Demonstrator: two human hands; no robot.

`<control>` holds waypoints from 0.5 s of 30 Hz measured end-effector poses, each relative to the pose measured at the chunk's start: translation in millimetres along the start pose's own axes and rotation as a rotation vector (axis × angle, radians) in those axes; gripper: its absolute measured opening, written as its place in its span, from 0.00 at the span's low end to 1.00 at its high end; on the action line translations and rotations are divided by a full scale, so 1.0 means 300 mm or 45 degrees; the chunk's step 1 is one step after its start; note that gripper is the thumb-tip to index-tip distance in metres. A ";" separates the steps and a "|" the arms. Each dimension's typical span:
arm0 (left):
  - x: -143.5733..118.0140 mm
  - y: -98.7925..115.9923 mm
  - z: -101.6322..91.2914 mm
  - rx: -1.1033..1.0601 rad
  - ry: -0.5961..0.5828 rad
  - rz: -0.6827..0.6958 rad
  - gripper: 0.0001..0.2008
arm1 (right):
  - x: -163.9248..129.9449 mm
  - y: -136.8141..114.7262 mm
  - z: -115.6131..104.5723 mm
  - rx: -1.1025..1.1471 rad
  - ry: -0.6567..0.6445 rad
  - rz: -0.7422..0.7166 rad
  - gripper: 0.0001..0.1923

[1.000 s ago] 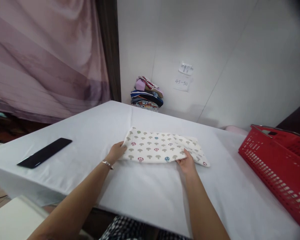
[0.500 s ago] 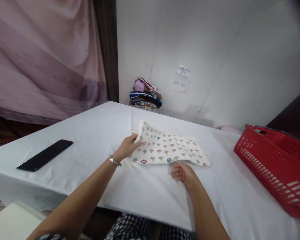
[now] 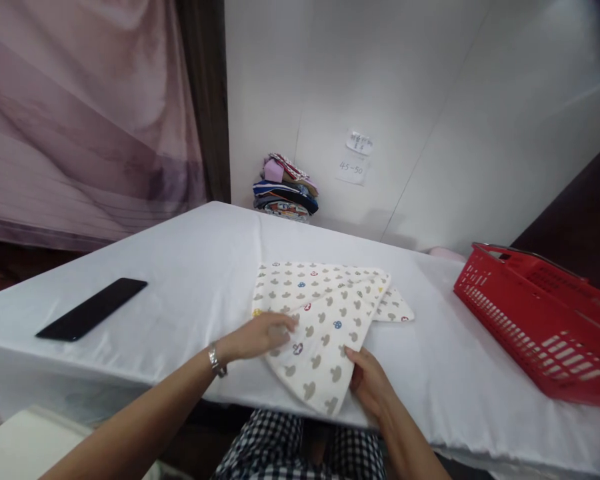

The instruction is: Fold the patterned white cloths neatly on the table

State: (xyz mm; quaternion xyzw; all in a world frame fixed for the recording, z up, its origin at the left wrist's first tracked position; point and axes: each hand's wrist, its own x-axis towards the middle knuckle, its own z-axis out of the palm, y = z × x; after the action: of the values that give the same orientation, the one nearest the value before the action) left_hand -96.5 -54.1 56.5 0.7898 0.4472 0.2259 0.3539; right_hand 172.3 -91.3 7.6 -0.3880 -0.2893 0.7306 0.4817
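Landmark: mushroom-print cloth point(image 3: 325, 313), lying on the white desk point(image 3: 190, 280) at its near edge.
Left hand point(image 3: 260, 335): flat, fingers spread, pressing the cloth's left part; nothing pinched.
Right hand point(image 3: 367, 380): grip closed on the cloth's near corner.
Progress: cloth part folded, one flap angled over, edges not yet squared.
Right of cloth: red basket point(image 3: 540, 333).
Left of cloth: black phone point(image 3: 91, 309).

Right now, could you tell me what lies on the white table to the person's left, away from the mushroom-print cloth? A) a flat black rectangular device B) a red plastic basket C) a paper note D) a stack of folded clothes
A: the flat black rectangular device lies alone on the white table, left of the mushroom-print cloth.
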 end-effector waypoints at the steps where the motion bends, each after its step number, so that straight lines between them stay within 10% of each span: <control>1: 0.026 -0.027 -0.018 0.077 0.175 -0.075 0.14 | -0.015 -0.003 0.016 -0.016 0.000 -0.021 0.20; 5: 0.158 -0.177 -0.077 0.531 0.624 -0.371 0.21 | -0.119 -0.041 0.087 -0.071 -0.160 -0.106 0.21; 9: 0.272 -0.302 -0.122 0.664 0.524 -0.654 0.32 | -0.220 -0.052 0.107 -0.062 -0.296 -0.105 0.30; 15: 0.374 -0.330 -0.170 0.648 0.436 -0.726 0.31 | -0.238 -0.033 0.056 0.080 -0.025 -0.151 0.36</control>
State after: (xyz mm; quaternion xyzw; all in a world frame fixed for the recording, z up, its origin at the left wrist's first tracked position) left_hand -129.0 95.9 18.6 0.6475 0.7419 0.1291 0.1165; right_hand 179.6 -154.8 45.0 -0.3479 -0.2934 0.7132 0.5331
